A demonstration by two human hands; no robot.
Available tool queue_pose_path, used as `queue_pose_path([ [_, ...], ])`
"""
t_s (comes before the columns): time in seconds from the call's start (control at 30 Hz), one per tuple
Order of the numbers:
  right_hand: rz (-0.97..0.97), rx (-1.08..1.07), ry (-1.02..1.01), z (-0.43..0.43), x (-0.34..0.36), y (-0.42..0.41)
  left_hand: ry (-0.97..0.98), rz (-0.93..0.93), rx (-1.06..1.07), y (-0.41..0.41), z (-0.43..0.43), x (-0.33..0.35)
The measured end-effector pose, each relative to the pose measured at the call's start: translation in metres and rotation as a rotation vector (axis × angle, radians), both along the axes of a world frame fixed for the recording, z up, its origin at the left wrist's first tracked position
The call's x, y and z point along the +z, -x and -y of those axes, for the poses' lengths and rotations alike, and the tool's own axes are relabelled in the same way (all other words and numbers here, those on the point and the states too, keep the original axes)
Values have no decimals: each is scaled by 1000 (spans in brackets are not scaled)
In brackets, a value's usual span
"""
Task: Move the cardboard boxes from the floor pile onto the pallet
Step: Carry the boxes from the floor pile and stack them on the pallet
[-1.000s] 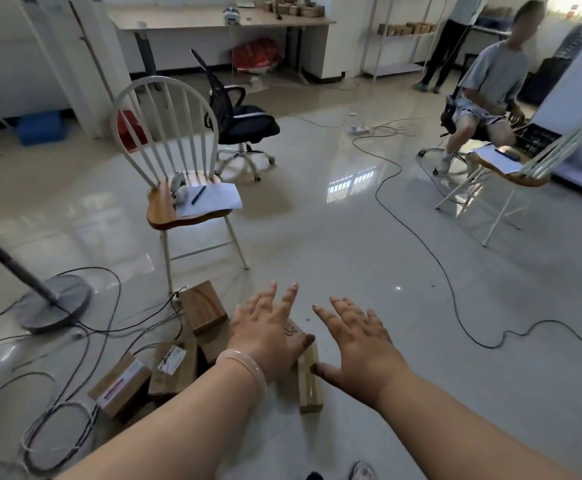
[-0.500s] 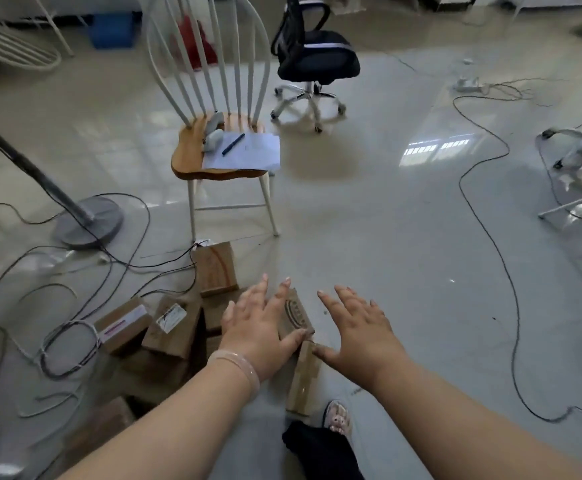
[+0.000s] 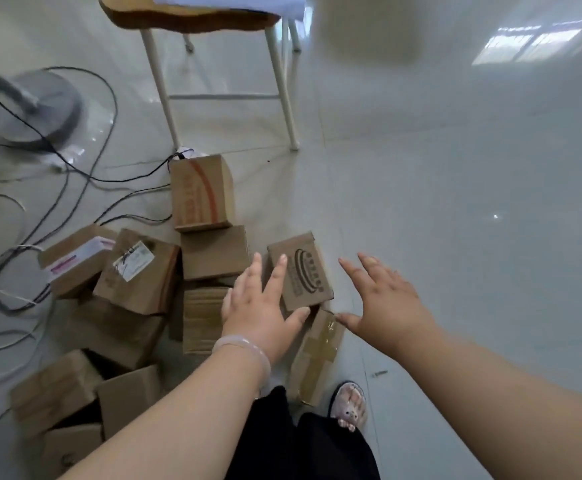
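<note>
nearby, chair (image 3: 192, 20) legs, tangled cables (image 3: 75, 161), fan base (image 3: 35, 109)

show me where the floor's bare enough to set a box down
Bare floor runs wide right of the right hand and the printed box, up past the chair leg. Left is crowded: the box pile, then cables and a stand base.
</note>
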State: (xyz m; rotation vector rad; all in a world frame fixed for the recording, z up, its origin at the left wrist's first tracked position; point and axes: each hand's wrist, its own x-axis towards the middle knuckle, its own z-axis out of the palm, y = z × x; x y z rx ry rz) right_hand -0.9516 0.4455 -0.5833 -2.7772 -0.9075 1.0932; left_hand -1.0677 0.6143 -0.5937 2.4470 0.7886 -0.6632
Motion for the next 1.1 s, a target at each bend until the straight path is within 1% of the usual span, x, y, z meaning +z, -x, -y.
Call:
queue_pose_path([
  [0.1, -20, -30, 0, -14, -85, -15, 8, -6, 7, -15, -4, -93],
  [0.2, -39, -16, 15, -27, -168, -23, 11, -23, -8, -22, -8, -180],
  [0.33, -87, -35, 27, -39, -267, -27, 32, -86, -43, -22, -11, -273],
  [0.43, -108, -112, 14, -42, -324, -30, 40, -108, -14, -24, -11, -327],
  [0.5, -159, -173, 1, -41, -352, -30, 76, -115, 52, -26, -9, -353],
  [0.6, -280, -263, -95, -39, -377, -26, 229, -73, 177, -30, -6, -375],
  [0.67, -301, -304, -176, -37, -380, -24, 275, -28, 201, -33, -8, -376],
  [0.73, -290, -333, -229, -36, -373, -24, 272, -1, 188, -39, -12, -368],
  [0.83, -261, -395, -303, -33, -341, -30, 259, 59, 134, -56, -19, -333],
  [0.97, -201, -492, -415, -27, -262, -46, 239, 106, 43, -88, -23, -251],
  [1.1, -134, -574, -466, -7, -153, -66, 227, 154, -40, -120, -11, -140],
])
